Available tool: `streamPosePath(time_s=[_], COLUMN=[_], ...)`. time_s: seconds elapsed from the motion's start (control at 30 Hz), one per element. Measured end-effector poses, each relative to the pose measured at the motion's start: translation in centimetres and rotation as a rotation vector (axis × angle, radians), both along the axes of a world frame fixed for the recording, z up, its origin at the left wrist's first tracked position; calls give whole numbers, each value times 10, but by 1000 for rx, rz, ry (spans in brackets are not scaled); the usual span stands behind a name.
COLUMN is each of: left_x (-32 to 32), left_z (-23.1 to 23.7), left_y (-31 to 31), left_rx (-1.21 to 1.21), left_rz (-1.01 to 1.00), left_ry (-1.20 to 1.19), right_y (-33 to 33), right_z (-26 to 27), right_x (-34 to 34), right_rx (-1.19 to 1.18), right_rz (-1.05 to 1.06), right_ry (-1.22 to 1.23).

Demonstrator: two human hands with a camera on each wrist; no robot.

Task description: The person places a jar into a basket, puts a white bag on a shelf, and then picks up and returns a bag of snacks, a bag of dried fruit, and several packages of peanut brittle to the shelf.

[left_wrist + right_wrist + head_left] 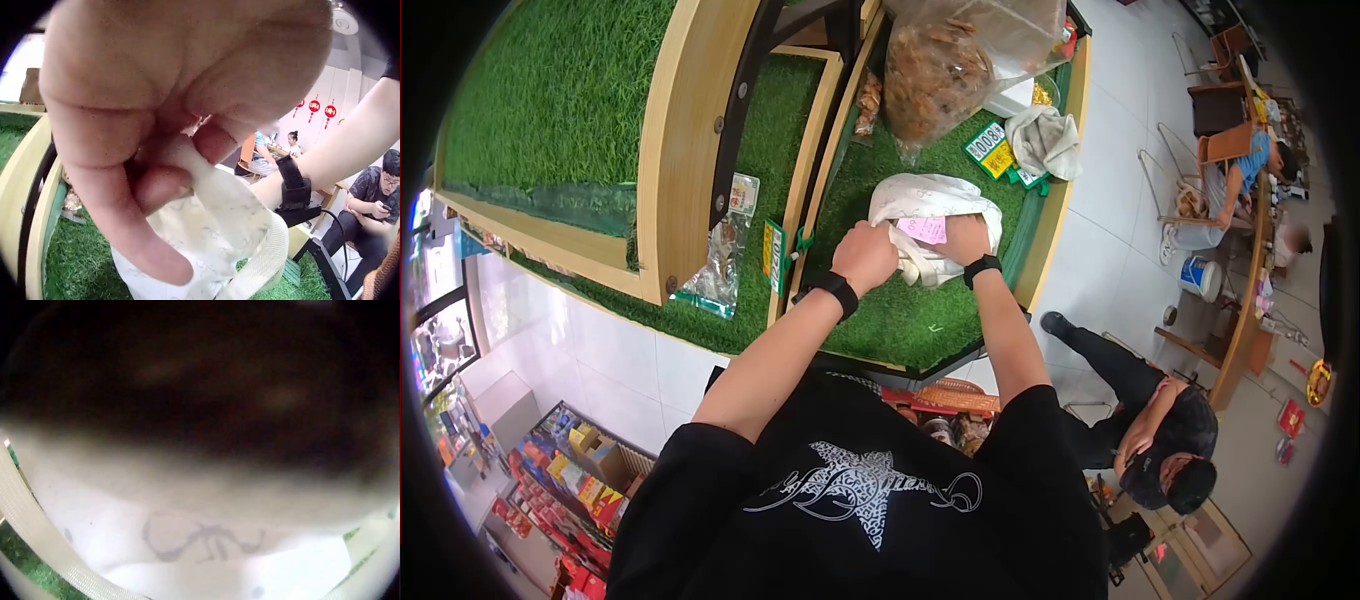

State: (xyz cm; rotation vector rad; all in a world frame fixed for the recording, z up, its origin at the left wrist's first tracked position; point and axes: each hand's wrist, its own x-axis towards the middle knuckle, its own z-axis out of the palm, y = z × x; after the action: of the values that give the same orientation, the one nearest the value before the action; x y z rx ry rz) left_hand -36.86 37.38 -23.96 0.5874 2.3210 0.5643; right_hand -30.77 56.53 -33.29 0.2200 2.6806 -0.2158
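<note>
A white cloth bag (930, 187) with pale strap handles (256, 269) lies on the green turf of the display stand. My left hand (868, 254) grips the bag's edge, and the left wrist view shows the cloth (206, 206) bunched between curled fingers. At the bag's mouth, my right hand (966, 238) reaches inside, its fingers hidden by the fabric. A pink slip of paper (922, 230) with print on it shows in the opening between both hands. In the right wrist view the hand is a dark blur above the printed cloth (206, 540).
A large clear bag of brown food pieces (940, 80) sits beyond the cloth bag. Price signs (990, 150) and a crumpled grey cloth (1043, 140) lie to its right. A wooden rim (1055, 220) borders the stand. Someone in dark clothes (1170, 430) sits at the right.
</note>
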Motion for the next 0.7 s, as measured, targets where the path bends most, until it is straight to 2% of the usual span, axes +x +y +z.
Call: streamPosePath(time_s=[0.1,0.17,0.5,0.57,0.7], left_x=[1,2,7,7,7], left_z=[2,6,10,11,9], left_y=[0,0,0,0,1], left_rx=[-21,-10,131,135,150], left_rz=[3,-2,-53,-44,-28], left_ry=[-32,-44,-12,-16,-13], right_y=[5,7,2,1,-9], right_z=[-6,-4,-4,-12,-7], right_x=[7,13,20,22,12], right_rx=[-54,-92,-16,76,96], right_rz=[-14,4,23,173,169], right_ry=[-62,22,49,323,235])
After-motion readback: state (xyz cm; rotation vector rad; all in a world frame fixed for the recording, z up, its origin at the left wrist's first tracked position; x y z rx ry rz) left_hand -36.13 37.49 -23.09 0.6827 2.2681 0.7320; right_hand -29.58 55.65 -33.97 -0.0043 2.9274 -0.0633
